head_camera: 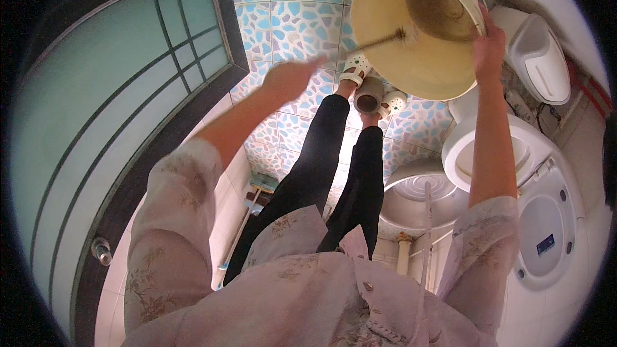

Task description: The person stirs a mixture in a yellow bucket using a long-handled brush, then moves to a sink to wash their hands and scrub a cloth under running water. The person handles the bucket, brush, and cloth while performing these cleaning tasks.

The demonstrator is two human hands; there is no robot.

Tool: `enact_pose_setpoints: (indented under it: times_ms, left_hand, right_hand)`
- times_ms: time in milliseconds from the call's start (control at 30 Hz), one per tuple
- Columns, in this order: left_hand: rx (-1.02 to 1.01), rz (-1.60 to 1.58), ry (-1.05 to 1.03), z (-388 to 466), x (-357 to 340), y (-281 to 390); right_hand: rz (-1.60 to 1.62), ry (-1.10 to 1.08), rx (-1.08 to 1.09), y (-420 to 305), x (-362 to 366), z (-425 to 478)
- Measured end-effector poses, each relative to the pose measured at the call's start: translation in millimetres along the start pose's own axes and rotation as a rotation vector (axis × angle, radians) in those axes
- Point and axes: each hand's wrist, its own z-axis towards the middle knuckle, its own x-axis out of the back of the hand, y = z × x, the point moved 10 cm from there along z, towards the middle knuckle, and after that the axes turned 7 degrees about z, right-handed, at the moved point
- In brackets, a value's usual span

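A large cream plastic bucket (395, 62) is tilted so that its mouth faces me, its bottom dark and stained. My right hand (489, 46) grips the bucket's rim on the right side. In my left hand (295, 77) is the handle end of a thin brush (381, 41), blurred; the dark bristly head reaches inside the bucket. Below the bucket a small brownish-grey cylindrical container (368, 95) stands on the floor between my feet in white clogs (396, 101).
An open white toilet (455, 154) stands at right, with a white lidded bin (544, 58) beyond it. A metal basin (414, 212) lies near the toilet. The framed glass door (231, 62) fills the left. The tiled floor (299, 24) has a blue pebble pattern.
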Motion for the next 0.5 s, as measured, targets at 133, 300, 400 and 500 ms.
enact_pose_setpoints:
  times_ms: [133, 300, 400, 500]
  left_hand:
    - [0.024, -0.006, 0.355, 78.0, 61.4, 24.9]
    - [-0.070, -0.195, 0.352, 114.4, -30.3, 105.1]
    - [-0.281, -0.442, 0.340, 68.2, -47.4, 155.8]
    - [-0.176, -1.190, -0.106, 8.5, -51.8, 148.0]
  right_hand:
    - [0.093, 0.045, 0.104, -31.7, 0.2, -22.7]
    - [-0.001, 0.012, 0.016, -32.5, -5.7, -30.3]
    - [0.018, -0.004, 0.045, -40.1, -2.9, -33.3]
    - [-0.071, -0.017, 0.094, -16.7, -6.5, -28.3]
